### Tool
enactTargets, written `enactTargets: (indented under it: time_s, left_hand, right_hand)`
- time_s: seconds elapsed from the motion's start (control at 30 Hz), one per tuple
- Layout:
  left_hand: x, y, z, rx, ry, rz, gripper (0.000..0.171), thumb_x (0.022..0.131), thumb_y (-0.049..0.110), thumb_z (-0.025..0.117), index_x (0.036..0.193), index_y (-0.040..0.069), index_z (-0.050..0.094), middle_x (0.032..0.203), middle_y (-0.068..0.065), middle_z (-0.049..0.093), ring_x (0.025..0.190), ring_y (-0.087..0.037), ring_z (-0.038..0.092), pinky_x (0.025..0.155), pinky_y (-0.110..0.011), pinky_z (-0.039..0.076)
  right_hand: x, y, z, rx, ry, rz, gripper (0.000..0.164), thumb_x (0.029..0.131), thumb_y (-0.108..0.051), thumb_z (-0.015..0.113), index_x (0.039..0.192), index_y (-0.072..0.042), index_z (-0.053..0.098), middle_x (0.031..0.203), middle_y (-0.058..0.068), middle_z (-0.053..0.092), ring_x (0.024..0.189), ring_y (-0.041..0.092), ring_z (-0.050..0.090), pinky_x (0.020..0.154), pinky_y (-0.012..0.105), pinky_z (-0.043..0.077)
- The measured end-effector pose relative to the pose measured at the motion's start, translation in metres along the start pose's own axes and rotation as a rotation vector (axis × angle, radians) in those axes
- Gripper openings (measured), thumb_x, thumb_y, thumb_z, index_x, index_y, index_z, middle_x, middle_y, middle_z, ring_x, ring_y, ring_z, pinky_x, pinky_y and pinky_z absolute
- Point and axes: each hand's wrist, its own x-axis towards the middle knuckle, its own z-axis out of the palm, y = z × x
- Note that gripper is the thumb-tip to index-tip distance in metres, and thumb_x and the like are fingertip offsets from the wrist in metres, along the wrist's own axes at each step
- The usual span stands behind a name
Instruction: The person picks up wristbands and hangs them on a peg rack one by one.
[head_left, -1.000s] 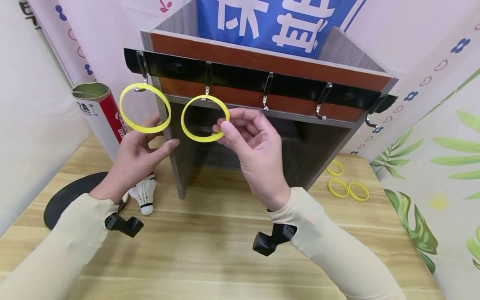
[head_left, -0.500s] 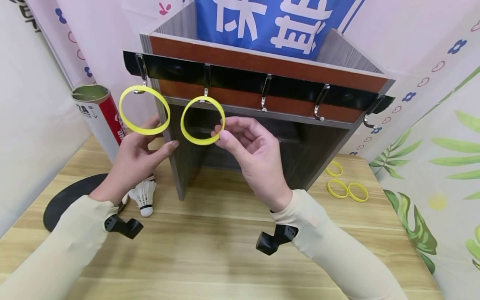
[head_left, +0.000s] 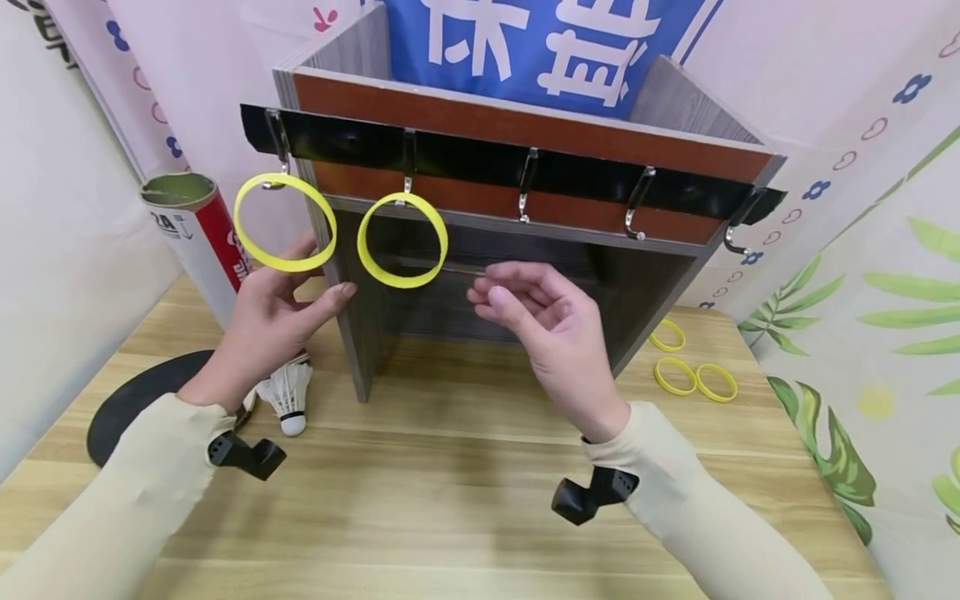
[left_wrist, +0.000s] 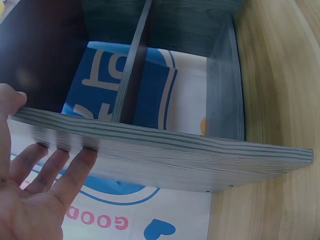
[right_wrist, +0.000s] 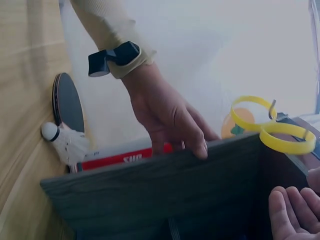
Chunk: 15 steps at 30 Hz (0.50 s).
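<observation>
Two yellow rings hang side by side from the hooks on the black hook rail [head_left: 465, 154] of a grey wooden shelf. The first ring [head_left: 285, 265] is on the leftmost hook, and the second ring [head_left: 402, 282] on the hook beside it. My left hand [head_left: 273, 312] grips the edge of the shelf's left side panel [left_wrist: 150, 131], thumb on the inner side and fingers against the outer face. To the right of the second ring is my right hand [head_left: 555, 329], fingers loosely bent, holding nothing and apart from the ring. Three more hooks on the rail carry nothing.
Three more yellow rings [head_left: 676, 377] lie on the wooden table [head_left: 450, 500] to the right of the shelf. At the left are a shuttlecock [head_left: 288, 392], a dark paddle [head_left: 142, 392] and a red-and-white shuttlecock tube [head_left: 202, 242].
My right hand has let go of the second ring and drawn back right and down. The ring stays hanging on its hook. My left hand keeps its grip on the panel.
</observation>
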Motion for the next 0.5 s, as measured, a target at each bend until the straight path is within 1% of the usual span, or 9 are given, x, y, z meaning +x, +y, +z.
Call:
enactTargets:
  time_s: [0.1, 0.17, 0.23, 0.33, 0.4, 0.5]
  left_hand:
    - [0.0, 0.0, 0.0, -0.002, -0.001, 0.004, 0.061, 0.093, -0.002, 0.073, 0.151, 0.011, 0.057, 0.164, -0.006, 0.048, 0.15, -0.029, 0.049, 0.101, -0.006, 0.049]
    - [0.001, -0.001, -0.001, -0.007, -0.004, 0.002, 0.062, 0.093, -0.002, 0.073, 0.151, 0.01, 0.057, 0.164, -0.006, 0.048, 0.15, -0.03, 0.048, 0.1, -0.007, 0.049]
    - [0.001, -0.001, -0.001, -0.007, -0.005, 0.001, 0.062, 0.093, -0.002, 0.073, 0.151, 0.009, 0.056, 0.164, -0.006, 0.048, 0.151, -0.03, 0.048, 0.1, -0.007, 0.049]
    - [0.001, -0.002, -0.001, -0.013, -0.005, 0.0, 0.063, 0.093, -0.001, 0.073, 0.152, 0.01, 0.055, 0.165, -0.007, 0.047, 0.146, -0.029, 0.052, 0.098, -0.008, 0.051]
    - [0.001, -0.001, -0.001, -0.016, -0.005, -0.004, 0.063, 0.094, -0.001, 0.073, 0.153, 0.01, 0.054, 0.165, -0.007, 0.047, 0.143, -0.029, 0.055, 0.095, -0.008, 0.053]
    - [0.001, -0.001, 0.0, -0.014, -0.004, -0.017, 0.065, 0.094, 0.0, 0.072, 0.154, 0.013, 0.053, 0.165, -0.006, 0.047, 0.143, -0.031, 0.055, 0.095, -0.01, 0.053]
  right_hand:
    - [-0.009, 0.001, -0.012, -0.004, 0.017, -0.025, 0.019, 0.104, 0.0, 0.059, 0.12, 0.009, 0.064, 0.11, 0.004, 0.077, 0.104, 0.017, 0.077, 0.095, 0.039, 0.064]
    - [-0.015, 0.001, -0.019, -0.009, 0.031, -0.068, 0.016, 0.104, 0.001, 0.057, 0.117, 0.005, 0.066, 0.108, 0.003, 0.078, 0.102, 0.017, 0.077, 0.093, 0.038, 0.065]
    - [-0.021, 0.001, -0.028, 0.001, 0.043, -0.111, 0.016, 0.105, 0.001, 0.056, 0.115, 0.0, 0.068, 0.107, 0.003, 0.078, 0.1, 0.018, 0.078, 0.091, 0.037, 0.066]
    - [-0.028, -0.002, -0.044, 0.024, 0.041, -0.171, 0.017, 0.106, -0.001, 0.055, 0.112, -0.003, 0.07, 0.103, 0.005, 0.079, 0.096, 0.017, 0.078, 0.086, 0.034, 0.066]
    - [-0.031, -0.004, -0.056, 0.062, 0.036, -0.198, 0.018, 0.106, -0.002, 0.054, 0.109, -0.001, 0.071, 0.099, 0.006, 0.079, 0.092, 0.017, 0.078, 0.082, 0.031, 0.066]
    - [-0.034, -0.006, -0.079, 0.114, 0.026, -0.236, 0.021, 0.107, -0.002, 0.052, 0.103, 0.002, 0.072, 0.093, 0.008, 0.078, 0.084, 0.016, 0.077, 0.076, 0.029, 0.066]
